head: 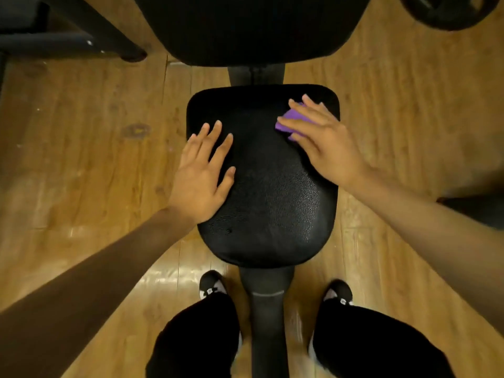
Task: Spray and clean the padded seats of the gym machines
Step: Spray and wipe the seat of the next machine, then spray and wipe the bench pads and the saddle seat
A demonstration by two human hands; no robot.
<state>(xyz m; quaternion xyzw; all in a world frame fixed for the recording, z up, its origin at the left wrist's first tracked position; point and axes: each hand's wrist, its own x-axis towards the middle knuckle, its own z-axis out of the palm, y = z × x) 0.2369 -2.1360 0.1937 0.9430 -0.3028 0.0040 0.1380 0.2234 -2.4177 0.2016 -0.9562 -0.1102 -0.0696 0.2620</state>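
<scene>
A black padded seat (272, 192) with a pebbled surface fills the middle of the view. My left hand (203, 173) lies flat on the seat's left edge, fingers straight and spread. My right hand (321, 137) presses a purple cloth (289, 122) onto the seat's far right corner with straight fingers; most of the cloth is hidden under the palm. No spray bottle is in view.
A black backrest pad (245, 25) rises just beyond the seat. The machine's post (268, 309) runs between my legs and shoes. Wooden floor (81, 148) surrounds it, with a black frame leg (90, 25) far left and a weight plate (447, 12) far right.
</scene>
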